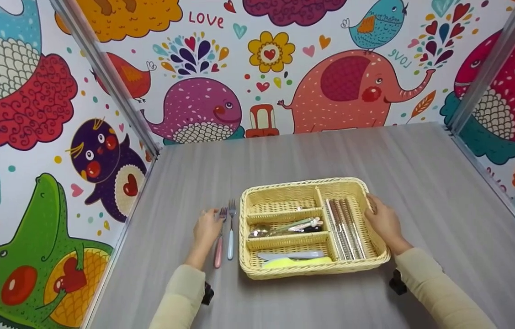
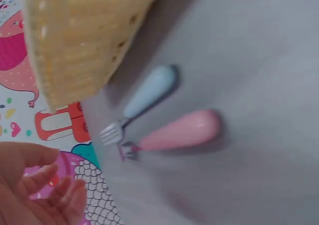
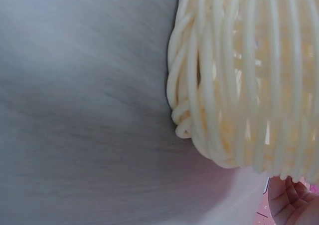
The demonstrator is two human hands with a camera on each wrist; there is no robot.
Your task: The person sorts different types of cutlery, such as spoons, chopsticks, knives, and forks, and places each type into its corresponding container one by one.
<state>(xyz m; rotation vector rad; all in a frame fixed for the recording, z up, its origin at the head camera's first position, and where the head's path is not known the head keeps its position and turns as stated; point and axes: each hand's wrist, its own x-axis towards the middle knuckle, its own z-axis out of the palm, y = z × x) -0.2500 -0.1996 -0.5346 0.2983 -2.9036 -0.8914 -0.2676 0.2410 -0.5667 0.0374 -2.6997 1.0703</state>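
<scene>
A wicker basket (image 1: 284, 272) with several compartments is before me. My right hand (image 1: 383, 221) grips its right rim, thumb inside. Left of the basket, a fork with a pink handle (image 1: 219, 249) and one with a light blue handle (image 1: 230, 244) lie side by side. My left hand (image 1: 207, 228) hovers beside the pink fork's tines, fingers loosely bent and holding nothing, as the left wrist view shows. Several patterned chopsticks (image 1: 346, 228) lie in the right compartment. A spoon (image 1: 259, 230) and other handles share the middle left one. In the front one lie a grey-lavender knife (image 1: 291, 255) and a yellow-green utensil (image 1: 296, 262).
The grey wood-grain table (image 1: 294, 157) carries the basket and forks. Cartoon-printed panels (image 1: 216, 59) stand at the back and both sides, with metal posts (image 1: 106, 77) at the corners. A small shiny piece (image 1: 302, 208) shows in the back left compartment.
</scene>
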